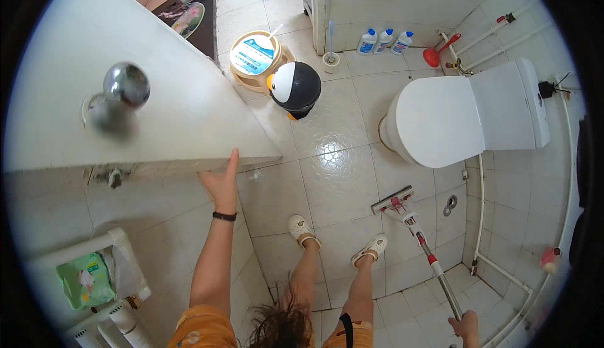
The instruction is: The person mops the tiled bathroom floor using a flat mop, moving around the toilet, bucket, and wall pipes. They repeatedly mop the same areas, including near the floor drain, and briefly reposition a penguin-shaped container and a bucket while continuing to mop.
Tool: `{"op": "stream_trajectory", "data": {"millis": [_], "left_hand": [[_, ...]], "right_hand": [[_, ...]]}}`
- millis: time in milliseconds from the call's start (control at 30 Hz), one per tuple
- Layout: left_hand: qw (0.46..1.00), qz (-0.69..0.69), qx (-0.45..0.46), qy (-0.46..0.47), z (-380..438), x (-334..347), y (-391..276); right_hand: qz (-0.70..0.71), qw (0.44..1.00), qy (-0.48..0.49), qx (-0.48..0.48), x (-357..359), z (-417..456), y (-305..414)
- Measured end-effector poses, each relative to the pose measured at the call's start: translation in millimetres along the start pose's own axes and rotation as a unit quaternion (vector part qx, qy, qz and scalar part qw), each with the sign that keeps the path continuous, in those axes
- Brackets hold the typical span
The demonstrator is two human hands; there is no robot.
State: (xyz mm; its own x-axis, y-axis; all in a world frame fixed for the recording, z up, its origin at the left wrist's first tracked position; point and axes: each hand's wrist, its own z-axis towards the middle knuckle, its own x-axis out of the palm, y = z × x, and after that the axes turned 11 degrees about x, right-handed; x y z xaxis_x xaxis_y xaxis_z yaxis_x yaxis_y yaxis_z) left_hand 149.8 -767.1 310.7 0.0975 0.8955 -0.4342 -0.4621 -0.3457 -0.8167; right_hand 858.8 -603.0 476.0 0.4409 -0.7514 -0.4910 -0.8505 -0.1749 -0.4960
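My left hand (222, 187) grips the edge of a white door (198, 107), thumb on the near face; the other fingers are partly hidden. A round chrome knob (126, 85) is on that face. At the lower right, my right hand (466, 325) is closed around the metal pole (446, 284) of a sponge mop. The mop's head (392, 200) rests flat on the tiled floor (339, 178), in front of the toilet (439, 121), whose lid is down.
A penguin-shaped bin (302, 86) stands beside a beige plastic stool (243, 81) with a tub (255, 55) on it. Along the wall are a toilet brush holder (331, 63), three cleaner bottles (384, 42) and a red plunger (432, 57). A floor drain (450, 204) lies right of the mop.
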Motion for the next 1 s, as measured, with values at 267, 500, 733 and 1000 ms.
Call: {"op": "stream_trajectory", "data": {"millis": [267,500,733,1000], "left_hand": [[0.998,0.001,0.06,-0.031,16,105,6],[0.987,0.034,0.125,-0.097,39,157,-7],[0.994,0.027,0.085,-0.061,53,179,-35],[0.997,-0.013,0.065,-0.032,58,183,-40]], "right_hand": [[0.288,0.939,0.092,0.166,1,-19,50],[0.183,0.982,-0.007,0.035,-5,-76,67],[0.109,0.992,0.06,0.011,-44,-108,148],[0.15,0.983,-0.016,-0.106,-32,-79,259]]}}
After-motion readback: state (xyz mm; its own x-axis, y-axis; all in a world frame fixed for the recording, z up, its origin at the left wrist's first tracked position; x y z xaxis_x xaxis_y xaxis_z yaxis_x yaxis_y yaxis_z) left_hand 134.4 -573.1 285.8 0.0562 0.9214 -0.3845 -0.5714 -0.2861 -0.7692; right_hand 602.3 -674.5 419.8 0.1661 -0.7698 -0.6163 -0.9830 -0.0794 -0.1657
